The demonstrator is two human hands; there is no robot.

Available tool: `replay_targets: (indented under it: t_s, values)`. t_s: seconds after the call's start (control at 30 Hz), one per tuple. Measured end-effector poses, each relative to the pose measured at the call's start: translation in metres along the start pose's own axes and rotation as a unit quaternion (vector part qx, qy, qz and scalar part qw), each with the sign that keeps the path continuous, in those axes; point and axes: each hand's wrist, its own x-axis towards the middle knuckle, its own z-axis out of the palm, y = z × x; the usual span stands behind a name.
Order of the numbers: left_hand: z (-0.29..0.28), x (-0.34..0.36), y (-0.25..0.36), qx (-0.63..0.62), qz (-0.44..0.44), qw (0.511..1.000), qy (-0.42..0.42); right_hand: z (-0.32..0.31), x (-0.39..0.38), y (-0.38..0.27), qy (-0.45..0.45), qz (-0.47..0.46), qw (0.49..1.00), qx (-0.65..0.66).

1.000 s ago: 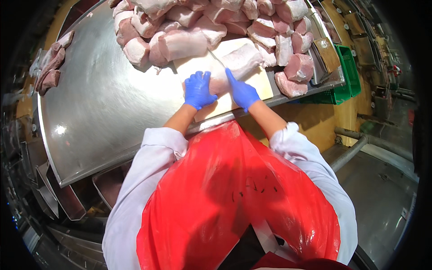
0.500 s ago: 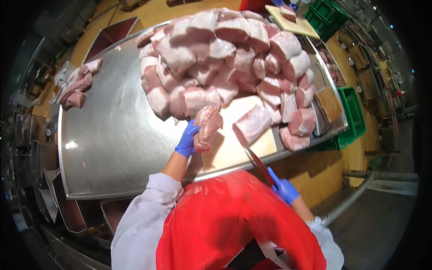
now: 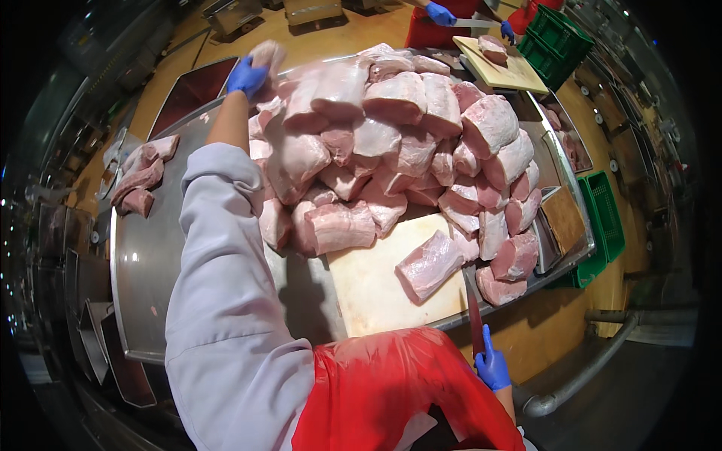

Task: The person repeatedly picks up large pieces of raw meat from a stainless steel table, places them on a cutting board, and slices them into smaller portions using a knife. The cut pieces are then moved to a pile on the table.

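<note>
Meat piece point(image 3: 267, 54) in left hand point(image 3: 247, 77) beyond heaped meat pile point(image 3: 406, 143).

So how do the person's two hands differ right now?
The left hand is stretched far out over the table's far side; the right hand hangs low beside the red apron. The left hand holds a piece of meat; the right hand grips a knife, blade pointing toward the cutting board. Both wear blue gloves.

One head-worn fisheye view looks steeply down, close over the steel table point(image 3: 150, 255) and cutting board point(image 3: 376, 286).
</note>
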Motion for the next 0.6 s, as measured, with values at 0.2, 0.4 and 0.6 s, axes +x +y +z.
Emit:
replay_targets:
  t_s: [0.2, 0.4, 0.6]
  values:
    - [0.046, -0.031, -0.196, 0.177, -0.100, 0.939, -0.278, 0.008, 0.011, 0.018, 0.008, 0.004, 1.000, 0.020]
    - [0.064, -0.181, -0.055, -0.065, 0.165, 0.962, 0.208, -0.001, -0.006, 0.008, 0.087, 0.086, 0.980, 0.155]
    - [0.187, -0.470, 0.152, -0.007, 0.224, 0.912, -0.344, -0.015, 0.047, 0.015, 0.151, -0.016, 0.964, 0.220]
